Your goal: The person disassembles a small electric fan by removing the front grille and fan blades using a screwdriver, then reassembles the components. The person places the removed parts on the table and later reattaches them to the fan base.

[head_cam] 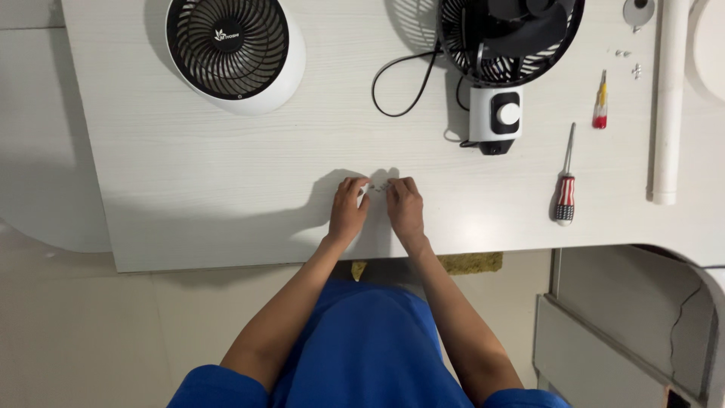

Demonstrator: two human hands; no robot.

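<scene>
Screws [380, 185] pinched by left hand [347, 211], right hand [405, 210]; near table [189, 189] edge, open surface around.

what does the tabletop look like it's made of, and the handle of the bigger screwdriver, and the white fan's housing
Tabletop: probably laminate board, matte, faint printed wood grain. Bigger screwdriver: handle looks like hard plastic, glossy, red with dark and white stripes; shaft is bare metal. White fan: housing seems smooth moulded plastic with a dark grille.

1. Bare table [226, 189] is left open to the left of the left hand [347, 211].
2. The far side is blocked by the white fan [234, 49] and the black fan [502, 45], with its cable [400, 83] looped between.
3. To the right of the right hand [405, 208], room is limited by the large screwdriver [565, 181], small screwdriver [600, 102] and white pipe [668, 98].
</scene>
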